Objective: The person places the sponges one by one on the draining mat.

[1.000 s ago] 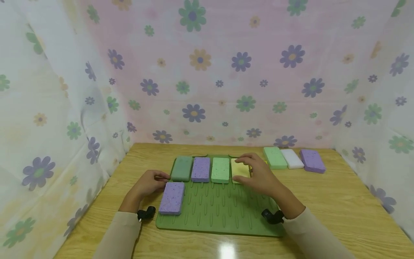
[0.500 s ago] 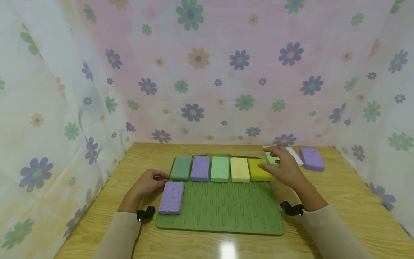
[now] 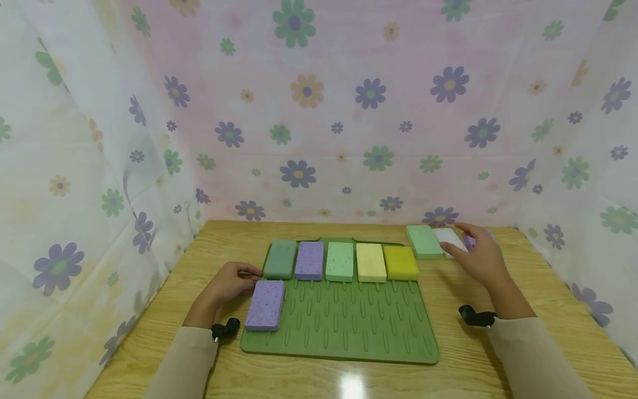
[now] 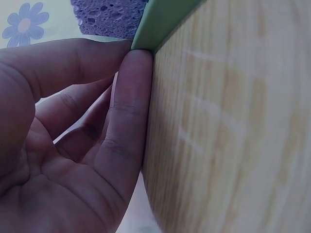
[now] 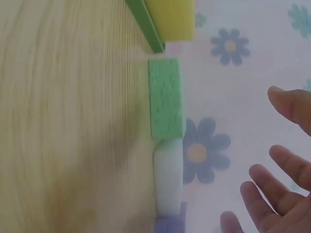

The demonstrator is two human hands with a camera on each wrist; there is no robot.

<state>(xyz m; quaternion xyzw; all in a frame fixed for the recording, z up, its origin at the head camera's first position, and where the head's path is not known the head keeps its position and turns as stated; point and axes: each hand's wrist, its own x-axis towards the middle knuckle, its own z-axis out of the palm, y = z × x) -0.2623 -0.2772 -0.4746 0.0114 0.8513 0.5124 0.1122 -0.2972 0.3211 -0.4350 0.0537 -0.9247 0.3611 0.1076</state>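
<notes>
A ribbed green mat [image 3: 344,327] lies on the table, with a purple sponge [image 3: 265,306] at its left. My left hand [image 3: 233,285] pinches the mat's left edge; in the left wrist view its fingertips meet at that edge beside a pitted purple sponge [image 4: 109,18]. My right hand [image 3: 480,257] hovers with parted fingers over a white sponge [image 3: 447,239] and a purple sponge [image 3: 471,241], partly hiding both. The right wrist view shows the hand [image 5: 279,189] apart from the light green sponge [image 5: 166,99] and white sponge [image 5: 168,179].
Along the mat's back edge stand a dark green sponge [image 3: 280,259], a purple sponge [image 3: 309,260], a light green sponge [image 3: 340,261], a pale yellow sponge [image 3: 371,262] and a bright yellow sponge [image 3: 401,263]. Flowered cloth [image 3: 324,149] encloses the wooden table [image 3: 294,382].
My right hand has moved right, from above the pale yellow sponge, past the light green one, to above the white and purple sponges. My left hand stays at the mat's edge.
</notes>
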